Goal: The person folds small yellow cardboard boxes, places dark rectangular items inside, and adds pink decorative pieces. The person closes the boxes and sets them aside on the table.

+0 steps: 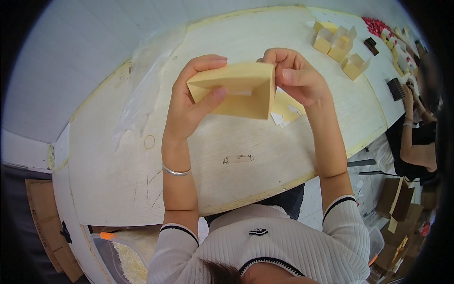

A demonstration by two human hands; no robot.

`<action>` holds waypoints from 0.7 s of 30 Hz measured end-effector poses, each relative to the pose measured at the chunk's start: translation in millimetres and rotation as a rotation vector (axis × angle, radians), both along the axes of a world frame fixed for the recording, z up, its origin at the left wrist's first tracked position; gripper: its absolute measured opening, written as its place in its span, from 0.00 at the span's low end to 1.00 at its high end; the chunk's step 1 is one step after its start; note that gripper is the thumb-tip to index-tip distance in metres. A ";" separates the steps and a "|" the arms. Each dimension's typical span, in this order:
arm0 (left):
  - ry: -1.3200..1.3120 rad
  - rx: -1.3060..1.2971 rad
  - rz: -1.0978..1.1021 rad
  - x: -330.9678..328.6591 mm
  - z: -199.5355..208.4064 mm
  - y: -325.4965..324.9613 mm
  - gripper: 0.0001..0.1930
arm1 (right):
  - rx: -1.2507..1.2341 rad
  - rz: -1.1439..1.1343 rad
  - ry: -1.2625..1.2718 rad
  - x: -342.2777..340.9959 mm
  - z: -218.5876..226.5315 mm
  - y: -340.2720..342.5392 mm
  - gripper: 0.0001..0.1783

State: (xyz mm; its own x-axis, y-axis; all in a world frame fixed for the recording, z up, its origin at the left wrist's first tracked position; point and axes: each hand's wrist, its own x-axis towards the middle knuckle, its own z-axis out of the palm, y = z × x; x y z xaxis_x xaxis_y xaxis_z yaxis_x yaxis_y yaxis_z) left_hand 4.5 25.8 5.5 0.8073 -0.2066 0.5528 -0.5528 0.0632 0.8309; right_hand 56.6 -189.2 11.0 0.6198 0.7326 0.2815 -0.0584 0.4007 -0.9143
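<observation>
"Two hands are at one pale yellow box (243, 106); where is it?"

"Raised over the desk (203, 187), between its near and far edges, with its open side toward the wearer."

"And the left hand (185, 105)?"

"Its grip pinches the box's left end, thumb inside the opening and the other fingers around the outside. There is a silver bangle (176, 171) on that wrist."

"The right hand (305, 80)?"

"Its fingers curl at the box's upper right corner (I cannot tell whether that grip pinches the card or merely rests against it)."

"What lies about?"

"Below the right hand, flat yellow card (286, 102) with white parts. Toward the desk's far right corner, a cluster of yellow boxes (335, 43), one more open carton (354, 67) just beside it, and a small dark object (371, 46). Toward the left edge, a clear plastic sheet (150, 71) and a thin yellowish ring (149, 141)."

"Anyone else?"

"A co-worker (416, 146) beyond the right edge, one hand beside a dark ridged block (396, 89)."
</observation>
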 end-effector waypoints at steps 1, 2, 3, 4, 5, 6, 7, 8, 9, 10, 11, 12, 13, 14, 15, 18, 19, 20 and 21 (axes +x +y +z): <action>-0.019 0.012 -0.004 0.7 -0.3 -0.3 0.15 | 0.015 0.014 -0.013 0.1 -4.7 3.2 0.19; -0.038 0.025 -0.009 1.1 0.0 -1.0 0.16 | 0.029 0.028 -0.026 -0.1 -7.3 4.9 0.19; -0.057 0.037 -0.013 1.1 0.6 -1.8 0.16 | 0.018 0.027 -0.007 -1.0 -5.8 3.5 0.18; -0.021 0.037 0.013 -0.6 2.8 -1.9 0.18 | 0.010 0.031 0.013 -1.3 -3.2 1.8 0.18; 0.016 0.038 0.039 -3.1 5.9 -2.2 0.19 | 0.001 0.035 0.034 -1.3 -2.0 1.1 0.18; 0.052 0.038 0.064 -4.7 7.7 -2.7 0.20 | 0.030 0.026 0.020 -1.0 -2.8 1.6 0.16; 0.065 0.024 0.058 -5.6 7.7 -3.0 0.21 | 0.055 0.014 0.003 -1.4 -3.1 2.4 0.15; 0.078 0.010 0.053 -6.2 7.6 -3.7 0.22 | 0.081 0.003 -0.014 -2.6 -1.9 3.8 0.15; 0.092 -0.004 0.047 -6.7 7.2 -4.3 0.23 | 0.100 -0.120 -0.041 -7.4 0.2 6.9 0.15; 0.090 -0.030 0.034 -7.8 6.2 -2.7 0.23 | 0.119 -0.236 -0.069 -17.1 7.2 16.0 0.16; 0.088 -0.057 0.016 -7.7 5.0 -2.3 0.23 | 0.137 -0.357 -0.098 -24.3 13.0 20.1 0.17; 0.086 -0.084 -0.002 -7.6 4.1 -1.9 0.22 | 0.034 -0.326 -0.148 -26.9 16.1 17.1 0.22; 0.079 -0.081 0.028 -7.0 4.2 -2.4 0.22 | -0.068 -0.296 -0.198 -28.7 18.3 10.4 0.26; 0.072 -0.078 0.059 -6.1 4.5 -2.8 0.21 | -0.170 -0.264 -0.248 -29.8 19.1 6.9 0.31; 0.065 -0.074 0.091 -5.9 4.7 -3.2 0.20 | -0.132 -0.229 -0.230 -30.5 17.7 8.6 0.30; -0.065 -0.023 0.136 -6.2 5.4 -9.1 0.21 | -0.119 -0.020 -0.146 -17.9 12.6 -1.0 0.30; -0.068 -0.039 0.140 -6.0 4.9 -8.0 0.20 | -0.082 -0.055 -0.141 -18.4 11.0 2.3 0.30; -0.071 -0.055 0.144 -5.3 4.1 -6.2 0.18 | -0.045 -0.091 -0.136 -20.0 9.6 7.6 0.30; -0.074 -0.071 0.149 -4.4 3.4 -4.6 0.16 | -0.009 -0.126 -0.130 -21.0 9.0 10.8 0.30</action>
